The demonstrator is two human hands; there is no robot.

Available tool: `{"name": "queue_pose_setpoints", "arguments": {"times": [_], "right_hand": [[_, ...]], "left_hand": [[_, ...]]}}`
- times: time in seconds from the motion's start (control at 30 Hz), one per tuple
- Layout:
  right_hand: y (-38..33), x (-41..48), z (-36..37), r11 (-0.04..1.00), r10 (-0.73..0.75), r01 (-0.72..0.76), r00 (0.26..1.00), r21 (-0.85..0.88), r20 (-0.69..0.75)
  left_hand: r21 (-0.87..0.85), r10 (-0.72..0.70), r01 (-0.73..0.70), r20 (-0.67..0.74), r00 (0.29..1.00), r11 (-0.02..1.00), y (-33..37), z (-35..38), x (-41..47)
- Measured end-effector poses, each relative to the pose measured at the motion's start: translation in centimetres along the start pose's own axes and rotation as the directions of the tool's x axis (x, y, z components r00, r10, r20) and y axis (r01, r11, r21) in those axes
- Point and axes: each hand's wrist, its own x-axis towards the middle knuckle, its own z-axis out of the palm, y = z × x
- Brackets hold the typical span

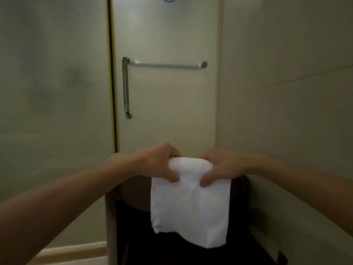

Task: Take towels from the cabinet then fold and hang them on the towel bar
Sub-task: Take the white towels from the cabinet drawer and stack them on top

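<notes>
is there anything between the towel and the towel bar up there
Nothing in the way: in the head view only bare door panel lies between the white towel and the towel bar. The vertical handle stands off to the left.

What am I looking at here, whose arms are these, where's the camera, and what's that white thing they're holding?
There is no machine here: this is a person working bare-handed, seen by one wide-angle camera worn on the head, looking forward and down. That is why both arms reach in from the lower corners. The left hand and the right hand each grip the top of a folded white towel, which hangs down between them. Ahead is a pale door panel with a vertical handle and a horizontal towel bar, which carries nothing yet. The towel is held below the bar, not touching it. The dark shape behind the towel is too dim to name.
</notes>
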Motion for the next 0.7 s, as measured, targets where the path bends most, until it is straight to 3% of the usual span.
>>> {"name": "queue_pose_setpoints", "arguments": {"times": [0.2, 0.4, 0.53, 0.7], "right_hand": [[-0.1, 2.2, -3.4, 0.996, 0.026, -0.023, 0.999, 0.082, -0.039], [0.4, 4.3, -7.2, 0.993, 0.024, 0.001, 0.976, 0.114, -0.215], [1.3, 7.0, -8.9, 0.997, 0.012, 0.019, 0.909, 0.069, -0.416], [3.0, 9.8, -6.7, 0.986, -0.087, -0.022, 0.771, -0.164, -0.631]], "left_hand": [[0.116, -0.01, 0.01, -0.005, 1.0, 0.993, 0.5, -3.6, 1.2], [0.199, 0.021, 0.023, -0.215, 0.976, 0.98, 0.4, -7.2, 3.7], [0.304, 0.075, 0.054, -0.396, 0.915, 0.951, -0.2, -8.6, 5.9], [0.497, 0.098, 0.202, -0.512, 0.853, 0.844, -1.8, -6.2, 8.0]]}}
